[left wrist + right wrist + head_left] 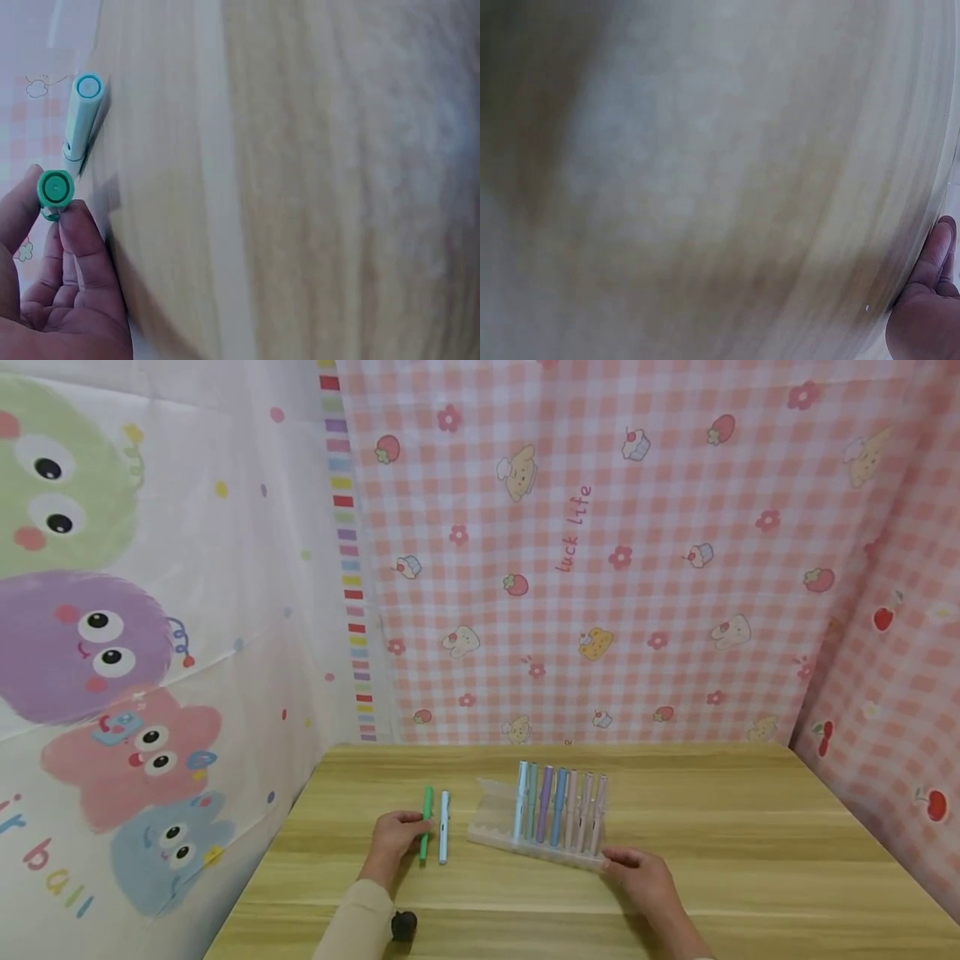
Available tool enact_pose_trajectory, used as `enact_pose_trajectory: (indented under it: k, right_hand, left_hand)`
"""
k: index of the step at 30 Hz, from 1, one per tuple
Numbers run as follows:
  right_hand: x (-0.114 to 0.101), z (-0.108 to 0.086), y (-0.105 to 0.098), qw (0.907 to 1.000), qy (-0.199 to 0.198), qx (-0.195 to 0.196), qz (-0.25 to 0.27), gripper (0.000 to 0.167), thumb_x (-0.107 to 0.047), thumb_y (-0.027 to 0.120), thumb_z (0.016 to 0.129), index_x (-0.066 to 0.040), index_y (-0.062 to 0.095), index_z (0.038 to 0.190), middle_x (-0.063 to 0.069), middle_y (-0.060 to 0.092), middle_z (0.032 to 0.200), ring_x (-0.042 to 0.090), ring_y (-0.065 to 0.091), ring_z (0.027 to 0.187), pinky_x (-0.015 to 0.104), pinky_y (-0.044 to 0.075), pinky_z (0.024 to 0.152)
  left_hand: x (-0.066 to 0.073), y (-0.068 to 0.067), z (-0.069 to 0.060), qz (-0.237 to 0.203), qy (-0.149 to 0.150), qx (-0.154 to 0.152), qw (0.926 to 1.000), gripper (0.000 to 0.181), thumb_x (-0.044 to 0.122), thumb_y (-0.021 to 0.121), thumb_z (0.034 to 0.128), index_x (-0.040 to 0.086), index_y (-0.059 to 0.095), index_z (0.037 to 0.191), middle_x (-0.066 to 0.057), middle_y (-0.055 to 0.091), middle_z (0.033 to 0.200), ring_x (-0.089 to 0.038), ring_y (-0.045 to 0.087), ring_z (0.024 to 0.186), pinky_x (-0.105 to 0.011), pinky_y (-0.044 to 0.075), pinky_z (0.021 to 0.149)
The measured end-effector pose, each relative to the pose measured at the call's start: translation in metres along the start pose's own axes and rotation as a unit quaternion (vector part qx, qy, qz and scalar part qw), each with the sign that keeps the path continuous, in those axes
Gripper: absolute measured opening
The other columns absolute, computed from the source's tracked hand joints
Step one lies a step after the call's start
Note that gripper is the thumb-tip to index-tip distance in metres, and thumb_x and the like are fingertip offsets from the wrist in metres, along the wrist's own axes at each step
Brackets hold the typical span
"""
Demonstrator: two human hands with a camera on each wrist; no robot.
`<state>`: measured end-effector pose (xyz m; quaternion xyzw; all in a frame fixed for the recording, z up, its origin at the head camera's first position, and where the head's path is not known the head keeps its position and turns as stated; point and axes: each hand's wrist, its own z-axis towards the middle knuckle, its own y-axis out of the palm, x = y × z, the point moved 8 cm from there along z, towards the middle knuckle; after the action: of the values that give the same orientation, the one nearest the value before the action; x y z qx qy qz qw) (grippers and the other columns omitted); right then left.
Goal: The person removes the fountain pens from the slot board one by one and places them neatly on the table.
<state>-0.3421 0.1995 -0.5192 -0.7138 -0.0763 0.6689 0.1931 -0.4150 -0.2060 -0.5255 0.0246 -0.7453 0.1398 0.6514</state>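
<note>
My left hand point(397, 837) pinches a green capped pen point(427, 822) between thumb and fingers. In the left wrist view the round green end of this pen point(55, 187) points toward the camera. Just right of it lies a light blue capped pen point(444, 827), apart from the hand. A clear plastic pen case point(487, 835) with a notched front edge holds several pens side by side: light blue, teal, purple, blue and pale pink. At the case's right front corner, my right hand point(645, 881) holds its end with thumb and fingers; the right wrist view does not show that contact.
The wood-grain table point(720, 827) extends around the pens. Behind it hangs a pink checked cloth point(570, 610), with a cartoon-printed white cloth point(247, 568) to the left. A small black object point(403, 927) sits beside the left sleeve.
</note>
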Motion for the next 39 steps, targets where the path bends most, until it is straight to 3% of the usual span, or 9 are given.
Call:
enact_pose_trajectory:
  k: [6, 11, 26, 39]
  right_hand:
    - [0.0000, 0.0009, -0.0001, 1.0000, -0.002, 0.001, -0.001, 0.019, -0.005, 0.070, 0.089, 0.005, 0.073, 0.104, 0.017, 0.072, 0.102, 0.019, 0.062, 0.091, 0.029, 0.048, 0.076]
    - [0.0018, 0.0021, 0.0002, 1.0000, 0.001, 0.002, -0.008, 0.019, -0.007, 0.070, 0.089, 0.004, 0.074, 0.104, 0.015, 0.072, 0.103, 0.020, 0.062, 0.092, 0.030, 0.048, 0.078]
    - [0.0045, 0.0038, 0.0011, 1.0000, 0.007, 0.000, -0.004, 0.019, -0.007, 0.070, 0.090, 0.004, 0.074, 0.105, 0.016, 0.072, 0.104, 0.023, 0.062, 0.096, 0.030, 0.048, 0.077]
    - [0.0032, 0.0038, 0.0010, 0.9999, -0.004, -0.006, -0.010, 0.020, -0.008, 0.070, 0.090, 0.005, 0.073, 0.105, 0.015, 0.072, 0.103, 0.024, 0.062, 0.096, 0.029, 0.048, 0.077]
  left_hand:
    - [0.0038, -0.0003, 0.0003, 0.048, 0.015, 0.012, 0.9987, 0.033, 0.004, 0.079, 0.0813, -0.015, 0.066, 0.105, -0.016, 0.069, 0.087, -0.012, 0.059, 0.063, -0.025, 0.052, 0.057]
    - [0.0040, 0.0005, 0.0011, 0.063, 0.020, 0.019, 0.9976, 0.036, 0.005, 0.081, 0.0786, -0.014, 0.066, 0.106, -0.016, 0.069, 0.089, -0.012, 0.058, 0.064, -0.024, 0.051, 0.057]
    - [0.0026, 0.0021, 0.0012, 0.067, 0.012, 0.012, 0.9976, 0.039, 0.005, 0.081, 0.0798, -0.012, 0.064, 0.111, -0.015, 0.069, 0.090, -0.013, 0.058, 0.064, -0.026, 0.051, 0.056]
    - [0.0043, 0.0032, 0.0001, 0.028, 0.006, -0.008, 0.9996, 0.041, 0.001, 0.079, 0.0799, -0.014, 0.060, 0.113, -0.015, 0.064, 0.087, -0.016, 0.060, 0.066, -0.027, 0.052, 0.060]
